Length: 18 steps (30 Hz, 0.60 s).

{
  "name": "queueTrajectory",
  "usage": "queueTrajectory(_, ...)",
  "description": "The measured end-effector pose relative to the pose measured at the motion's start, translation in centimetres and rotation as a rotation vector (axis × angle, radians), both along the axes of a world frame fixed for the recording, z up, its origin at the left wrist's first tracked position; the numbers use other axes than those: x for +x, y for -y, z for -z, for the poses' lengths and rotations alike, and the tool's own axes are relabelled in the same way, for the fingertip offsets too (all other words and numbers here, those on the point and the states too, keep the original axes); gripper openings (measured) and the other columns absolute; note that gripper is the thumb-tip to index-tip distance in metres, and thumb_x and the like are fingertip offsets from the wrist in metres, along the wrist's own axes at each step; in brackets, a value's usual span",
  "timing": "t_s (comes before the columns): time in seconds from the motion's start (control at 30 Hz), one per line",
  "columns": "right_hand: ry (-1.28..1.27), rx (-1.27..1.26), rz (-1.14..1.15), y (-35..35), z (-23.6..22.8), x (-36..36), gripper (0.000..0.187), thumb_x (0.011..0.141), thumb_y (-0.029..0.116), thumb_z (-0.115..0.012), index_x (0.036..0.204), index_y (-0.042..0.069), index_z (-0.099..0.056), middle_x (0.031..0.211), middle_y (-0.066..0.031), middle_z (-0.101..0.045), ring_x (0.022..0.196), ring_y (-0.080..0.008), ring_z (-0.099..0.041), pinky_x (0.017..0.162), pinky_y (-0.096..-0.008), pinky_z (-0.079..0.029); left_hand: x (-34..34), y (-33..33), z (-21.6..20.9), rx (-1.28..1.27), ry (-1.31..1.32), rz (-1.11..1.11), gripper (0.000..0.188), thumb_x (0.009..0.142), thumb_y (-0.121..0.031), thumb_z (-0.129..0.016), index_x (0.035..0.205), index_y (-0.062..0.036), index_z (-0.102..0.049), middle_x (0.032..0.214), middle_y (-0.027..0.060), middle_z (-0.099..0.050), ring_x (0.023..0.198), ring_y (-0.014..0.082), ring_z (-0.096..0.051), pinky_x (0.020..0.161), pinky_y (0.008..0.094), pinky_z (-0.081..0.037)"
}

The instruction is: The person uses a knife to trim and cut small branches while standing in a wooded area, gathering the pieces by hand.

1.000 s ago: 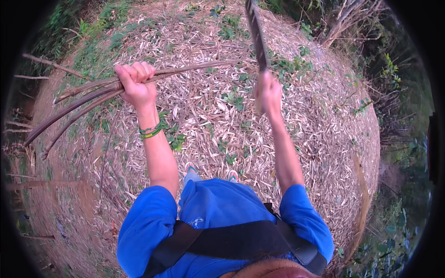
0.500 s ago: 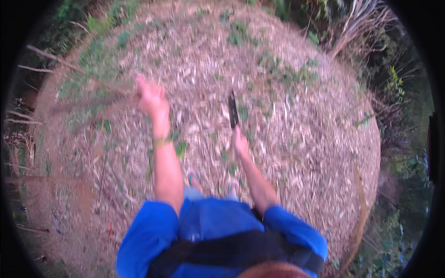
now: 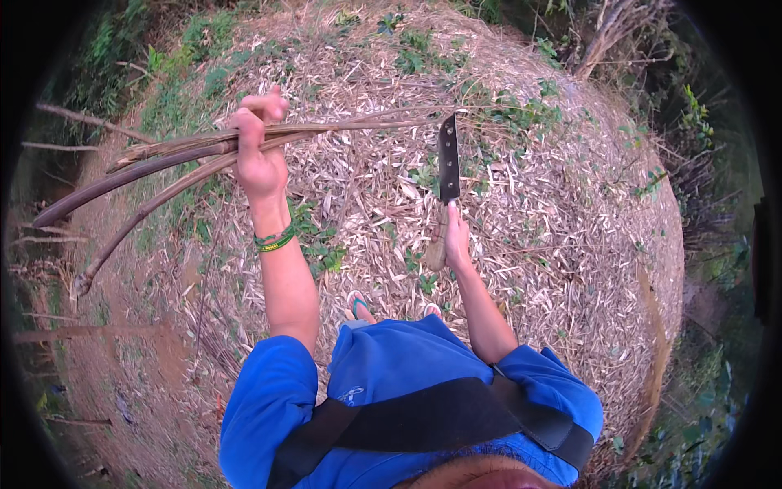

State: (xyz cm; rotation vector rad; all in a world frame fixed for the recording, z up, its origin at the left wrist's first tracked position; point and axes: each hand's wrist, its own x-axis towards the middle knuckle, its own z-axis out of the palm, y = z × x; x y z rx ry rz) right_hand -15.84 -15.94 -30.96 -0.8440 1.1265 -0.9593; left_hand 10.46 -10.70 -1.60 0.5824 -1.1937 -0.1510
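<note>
My left hand (image 3: 261, 159) is out ahead on the left, with its thumb and fingers around a bundle of long, thin sticks (image 3: 183, 152). The thick brown ends fan out to the left of that hand, one of them bent downward. Toward the right the sticks taper into thin twigs that reach as far as the knife's tip. My right hand (image 3: 458, 238) grips a knife (image 3: 449, 163) by its pale wooden handle. Its dark, wide blade has a row of holes and points away from me, nearly upright in view.
Dry leaf litter (image 3: 358, 212) covers the ground, with small green plants (image 3: 521, 118) among it. My sandalled feet (image 3: 358, 306) stand below. Bare branches jut in at the left edge, brush (image 3: 615, 37) lies at the far right, and a long curved stick (image 3: 652, 350) rests on the right.
My right hand and the knife have shifted to the right and the blade has turned more upright. The sticks, blurred before, now stretch across to the right, beyond my left hand.
</note>
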Motion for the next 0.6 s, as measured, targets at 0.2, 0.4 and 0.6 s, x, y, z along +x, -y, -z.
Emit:
queueTrajectory(0.2,-0.039,0.034,0.056,-2.5,0.6,-3.4,0.052,0.096,0.054,-0.052,0.08,0.004,-0.057,0.064,-0.0044,-0.055,0.052,-0.0138,-0.054,0.048,-0.0305,-0.045,-1.9,3.7,-3.0,0.176,0.42,0.851,0.027,0.083,-0.021,-0.072,0.072,-0.0062,-0.052,0.067,0.0082,-0.055,0.066,0.0236,-0.06,0.082,0.0459,-0.053)
queueTrajectory(0.4,0.012,0.009,0.102,-3.6,0.1,-5.4,0.052,0.095,0.054,-0.053,0.077,0.006,-0.055,0.062,-0.0035,-0.055,0.052,-0.0126,-0.054,0.048,-0.0296,-0.045,-9.3,7.6,-7.6,-0.011,0.636,0.902,0.027,0.086,-0.016,-0.068,0.065,-0.005,-0.055,0.076,0.0143,-0.069,0.072,0.0279,-0.067,0.069,0.0421,-0.058)
queueTrajectory(0.6,-0.137,-0.08,0.126,-3.5,-0.8,-6.0,0.055,0.095,0.055,-0.051,0.071,0.006,-0.054,0.06,-0.0036,-0.055,0.052,-0.0138,-0.055,0.05,-0.0313,-0.044,-10.5,7.2,-7.4,-0.033,-0.327,0.073,0.038,0.085,0.002,-0.058,0.059,-0.0141,-0.036,0.047,-0.0033,-0.03,0.04,0.0063,-0.03,0.04,0.0255,-0.025)
